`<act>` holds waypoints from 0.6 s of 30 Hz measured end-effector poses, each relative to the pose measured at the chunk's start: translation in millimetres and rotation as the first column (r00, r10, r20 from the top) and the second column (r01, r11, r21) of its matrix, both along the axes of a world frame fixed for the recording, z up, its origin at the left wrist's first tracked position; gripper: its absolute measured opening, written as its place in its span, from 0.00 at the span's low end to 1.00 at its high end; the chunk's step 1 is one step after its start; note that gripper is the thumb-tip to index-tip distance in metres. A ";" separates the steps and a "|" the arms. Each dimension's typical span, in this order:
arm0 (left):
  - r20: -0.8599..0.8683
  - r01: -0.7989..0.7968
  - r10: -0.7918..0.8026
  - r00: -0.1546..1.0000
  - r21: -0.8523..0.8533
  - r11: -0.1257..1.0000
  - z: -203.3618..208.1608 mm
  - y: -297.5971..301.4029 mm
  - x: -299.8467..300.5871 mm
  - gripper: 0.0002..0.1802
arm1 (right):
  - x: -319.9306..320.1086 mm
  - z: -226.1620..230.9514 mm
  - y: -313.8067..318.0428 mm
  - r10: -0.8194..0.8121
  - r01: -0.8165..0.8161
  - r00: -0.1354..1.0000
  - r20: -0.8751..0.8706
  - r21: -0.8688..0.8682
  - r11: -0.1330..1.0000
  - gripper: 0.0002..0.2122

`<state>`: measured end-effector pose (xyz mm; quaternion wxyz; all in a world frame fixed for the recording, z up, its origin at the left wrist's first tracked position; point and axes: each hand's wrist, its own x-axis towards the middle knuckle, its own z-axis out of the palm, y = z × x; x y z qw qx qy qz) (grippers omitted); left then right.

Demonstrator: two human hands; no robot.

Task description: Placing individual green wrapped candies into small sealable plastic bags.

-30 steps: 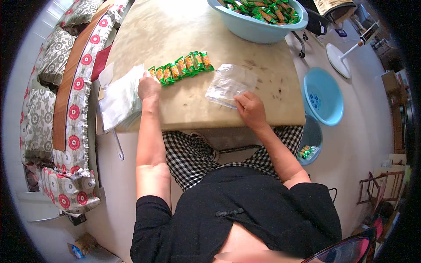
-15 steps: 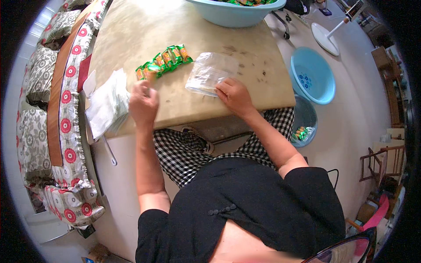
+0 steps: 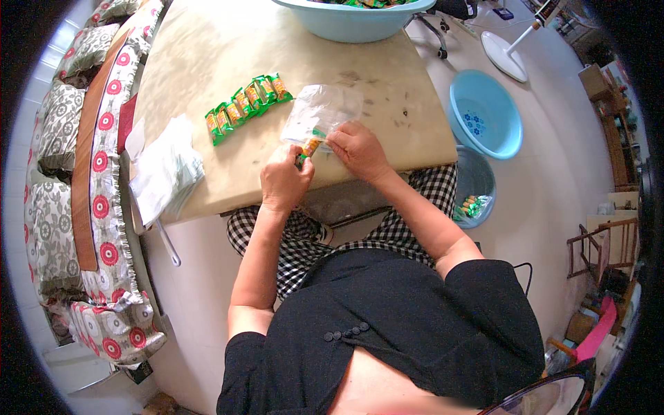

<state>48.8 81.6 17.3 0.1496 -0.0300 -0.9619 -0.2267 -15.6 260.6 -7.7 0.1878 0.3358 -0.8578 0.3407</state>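
My left hand is closed on a small green and orange snack packet at the mouth of a clear plastic bag. The packet's upper end reaches the bag's near edge. My right hand pinches that edge, and the bag lies flat on the table beyond it. Just left of the bag, several matching packets lie side by side in a slanting row, apart from both hands.
A stack of clear bags lies at the table's left edge. On the table's far side stands a light blue basin full of packets. Right of the table are a blue basin and a bucket holding filled bags.
My left hand has moved right from the row of packets to the bag, bringing one packet with it. My right hand stays at the bag's edge, which is now lifted slightly.
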 end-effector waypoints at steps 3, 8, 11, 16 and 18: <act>0.027 -0.075 0.075 0.997 0.010 0.997 -2.4 3.0 -11.8 0.14 | 1.4 0.8 -0.1 0.015 -0.015 1.000 0.010 -0.009 1.000 0.04; 0.055 -0.234 0.231 0.971 0.064 0.970 -1.7 6.7 -28.1 0.19 | 2.0 0.9 -0.3 0.068 -0.069 0.998 0.007 0.017 0.997 0.04; 0.108 -0.242 0.244 0.964 -0.033 0.970 2.6 7.1 -29.7 0.20 | 2.7 0.6 -0.6 0.068 -0.068 0.997 0.041 -0.013 0.998 0.04; -0.155 -0.044 0.025 0.988 -0.121 0.992 1.7 -6.5 -21.5 0.25 | 0.7 6.9 -0.2 0.042 -0.050 0.991 -0.125 -0.062 0.997 0.03; -0.157 0.105 -0.119 0.980 -0.095 0.990 1.7 -16.2 -19.0 0.27 | 2.2 10.6 -1.8 0.041 -0.046 0.992 -0.116 -0.042 0.998 0.03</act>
